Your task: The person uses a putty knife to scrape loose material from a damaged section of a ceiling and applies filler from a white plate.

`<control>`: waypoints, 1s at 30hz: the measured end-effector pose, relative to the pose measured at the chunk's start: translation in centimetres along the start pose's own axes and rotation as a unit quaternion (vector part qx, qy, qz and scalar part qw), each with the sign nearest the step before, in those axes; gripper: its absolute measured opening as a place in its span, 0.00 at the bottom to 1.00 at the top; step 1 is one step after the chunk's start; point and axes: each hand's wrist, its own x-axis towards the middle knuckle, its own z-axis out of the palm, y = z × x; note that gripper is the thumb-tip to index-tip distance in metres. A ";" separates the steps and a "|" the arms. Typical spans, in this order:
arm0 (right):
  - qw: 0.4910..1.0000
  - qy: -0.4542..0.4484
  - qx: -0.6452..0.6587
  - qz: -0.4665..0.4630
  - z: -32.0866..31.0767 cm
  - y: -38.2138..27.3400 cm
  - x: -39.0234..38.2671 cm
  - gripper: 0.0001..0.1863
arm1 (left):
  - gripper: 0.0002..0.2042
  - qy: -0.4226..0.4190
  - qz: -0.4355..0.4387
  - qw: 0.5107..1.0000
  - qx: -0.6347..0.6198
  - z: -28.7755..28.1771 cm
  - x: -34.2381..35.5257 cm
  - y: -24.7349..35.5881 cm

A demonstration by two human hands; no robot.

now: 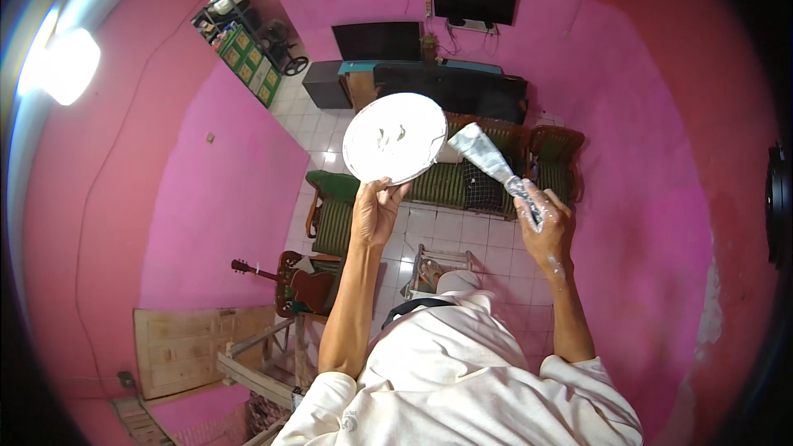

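Observation:
My left hand [378,213] grips the lower rim of a round white lid [417,120]. Its face carries white paste, with a few darker marks near the middle. In my right hand [548,227] is a putty knife [487,154], its wide blade pointing up and left toward the lid. A small gap separates the blade's edge from the lid's right rim. White paste smears the knife's handle, my right fingers and wrist.
Pink wall [628,239] curves along the right, with a pale patch near its lower edge. Below me stand a wooden frame [258,361], a small stool-like frame [446,258], green-striped sofas [438,187] and a guitar [312,290]. A bright lamp [70,66] shines at left.

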 end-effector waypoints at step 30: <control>0.857 -0.077 0.482 0.166 8.1 -1.5 -0.9 0.18 | 0.23 0.004 0.037 0.997 -0.066 -2.0 0.3 1.0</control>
